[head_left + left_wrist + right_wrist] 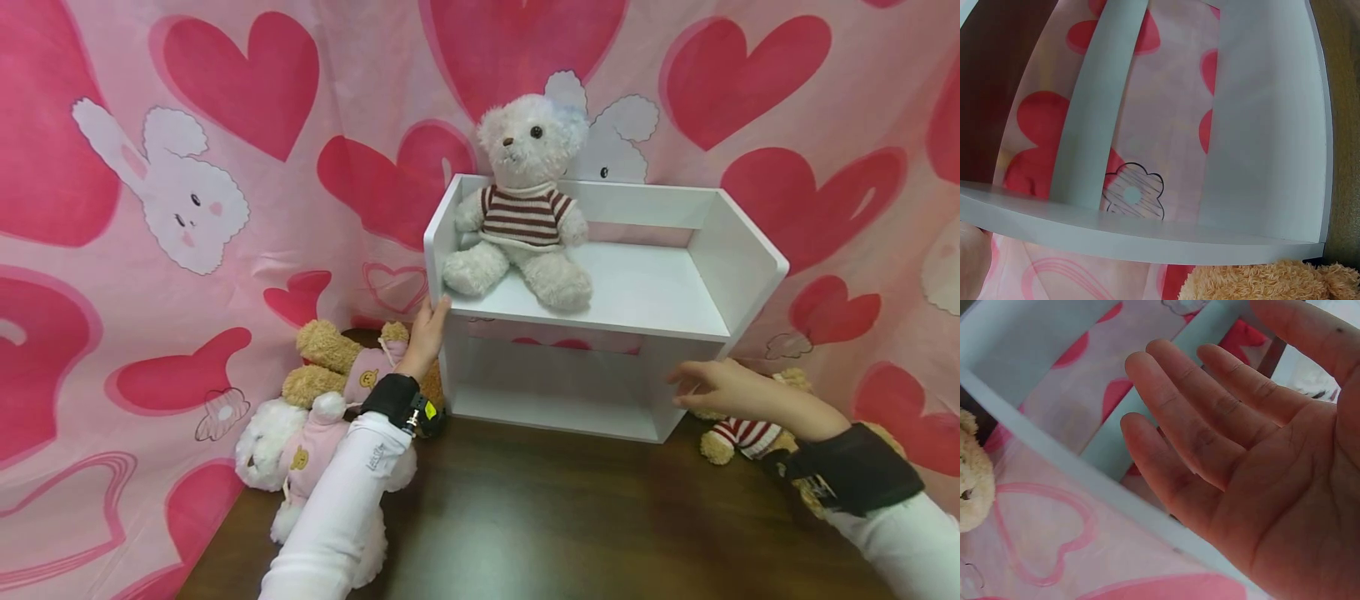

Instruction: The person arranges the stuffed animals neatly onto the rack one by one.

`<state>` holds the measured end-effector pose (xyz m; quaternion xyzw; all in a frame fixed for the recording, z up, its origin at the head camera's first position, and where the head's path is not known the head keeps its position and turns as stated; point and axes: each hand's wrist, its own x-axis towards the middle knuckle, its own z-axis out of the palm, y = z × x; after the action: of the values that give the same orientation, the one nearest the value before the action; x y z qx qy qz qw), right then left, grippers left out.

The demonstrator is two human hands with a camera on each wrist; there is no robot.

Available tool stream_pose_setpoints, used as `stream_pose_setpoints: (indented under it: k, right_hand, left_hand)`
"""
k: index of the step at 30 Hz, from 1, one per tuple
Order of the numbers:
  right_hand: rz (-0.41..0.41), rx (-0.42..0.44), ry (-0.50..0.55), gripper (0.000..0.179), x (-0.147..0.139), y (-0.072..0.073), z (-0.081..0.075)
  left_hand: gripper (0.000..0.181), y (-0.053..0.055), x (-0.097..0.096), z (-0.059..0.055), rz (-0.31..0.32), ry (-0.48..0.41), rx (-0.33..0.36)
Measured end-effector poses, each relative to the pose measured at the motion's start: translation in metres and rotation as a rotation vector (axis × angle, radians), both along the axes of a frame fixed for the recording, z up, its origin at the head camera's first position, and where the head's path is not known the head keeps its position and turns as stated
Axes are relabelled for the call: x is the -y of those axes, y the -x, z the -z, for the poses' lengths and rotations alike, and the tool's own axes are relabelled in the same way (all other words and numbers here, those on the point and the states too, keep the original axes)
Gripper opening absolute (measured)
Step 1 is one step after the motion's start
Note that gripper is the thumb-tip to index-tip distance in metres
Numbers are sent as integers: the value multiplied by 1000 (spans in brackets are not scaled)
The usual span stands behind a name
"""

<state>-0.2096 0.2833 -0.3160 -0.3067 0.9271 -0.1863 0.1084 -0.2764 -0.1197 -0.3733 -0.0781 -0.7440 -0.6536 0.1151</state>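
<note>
A white two-tier shelf unit (pixel 637 279) stands on the dark table. On the left part of its upper board sits a white teddy bear (pixel 525 217) in a brown-striped sweater. My left hand (pixel 425 340) touches the front of the shelf's left side panel, fingertips near the upper board; some fingers are hidden. In the left wrist view, only a bit of this hand shows, beside the panel. My right hand (pixel 716 388) is near the shelf's lower right side, holding nothing. Its palm and loosely bent, spread fingers show in the right wrist view.
Left of the shelf, a tan bear (pixel 318 350) in pink lies behind a white bear (pixel 270 442) in pink, partly hidden by my left arm. Another tan bear (pixel 720 446) in red stripes is under my right arm. Heart-patterned pink cloth (pixel 300 208) hangs behind.
</note>
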Motion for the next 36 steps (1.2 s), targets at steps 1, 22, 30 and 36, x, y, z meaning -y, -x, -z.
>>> stream_pose_setpoints:
  k: [1,22,30,36]
  right_hand:
    - [-14,-1,20,32,-4,0,2]
    - [155,34,40,44,-55,-9,21]
    - [244,-173,34,36,-71,-11,13]
    - [336,-250,83,36,-79,-12,11]
  left_hand:
    - [53,1,0,1,0,-5,4]
    - [52,-18,-7,-20,18,2,26]
    - [52,-12,-5,-14,12,-2,9]
    - [53,3,-1,4,-3,-14,-3]
